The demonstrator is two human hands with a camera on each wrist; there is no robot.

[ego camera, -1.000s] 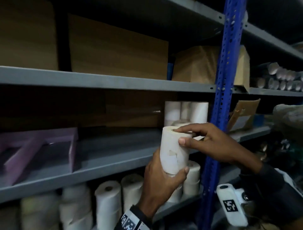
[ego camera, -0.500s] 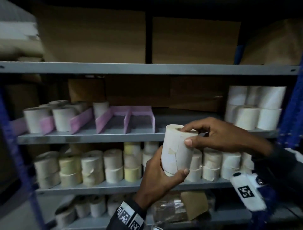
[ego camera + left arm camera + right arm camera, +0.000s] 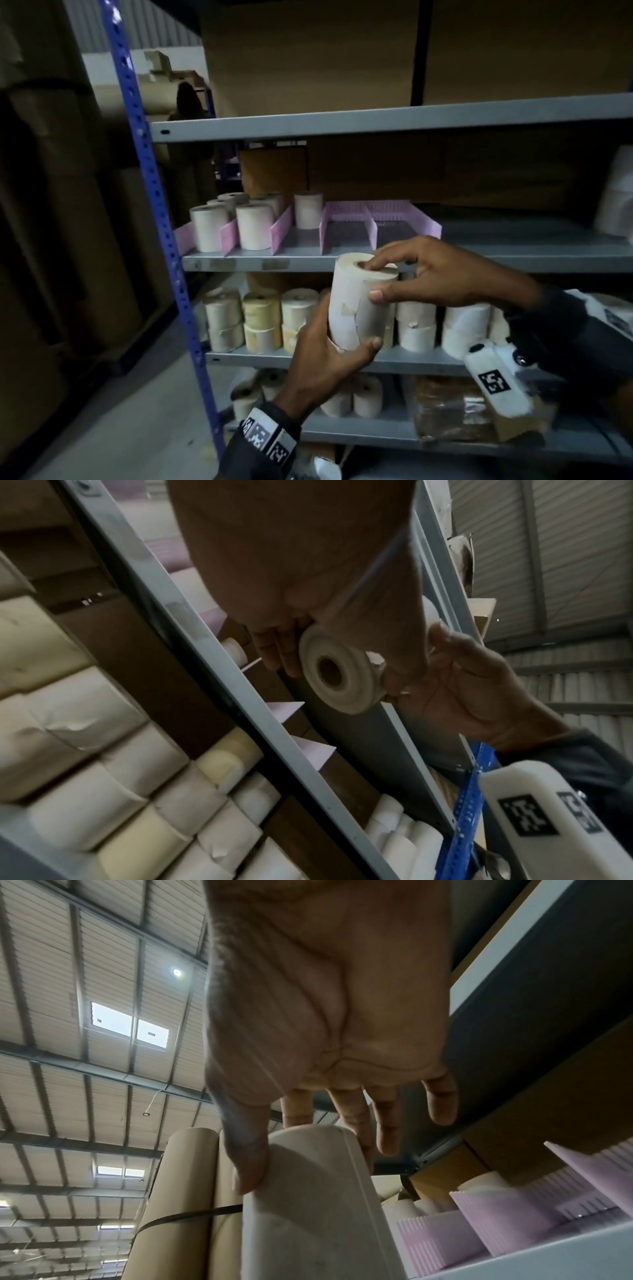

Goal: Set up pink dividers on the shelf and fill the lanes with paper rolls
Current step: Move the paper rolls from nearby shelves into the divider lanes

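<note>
Both hands hold one upright white paper roll (image 3: pixel 356 308) in front of the grey shelf (image 3: pixel 479 260). My left hand (image 3: pixel 349 323) grips its lower part from below. My right hand (image 3: pixel 380 280) holds its top, thumb on the side and fingers over the core hole. Pink dividers (image 3: pixel 346 222) stand on the shelf just behind and above the roll. The left lanes hold white rolls (image 3: pixel 255 226); the two right lanes are bare. The left wrist view shows the roll's bottom end (image 3: pixel 337 677). The right wrist view shows the roll (image 3: pixel 308 1204) beside the dividers (image 3: pixel 496 1226).
A blue upright (image 3: pixel 150 192) bounds the rack on the left. Stacked white and yellowish rolls (image 3: pixel 260 318) fill the shelf below. Cardboard boxes (image 3: pixel 308 58) sit above. More white rolls (image 3: pixel 616 198) stand at the far right, and a wrapped package (image 3: pixel 455 411) lies lower down.
The view has swung left along the rack, bringing the divider lanes and the blue left upright into sight. Both hands keep the same hold on the roll.
</note>
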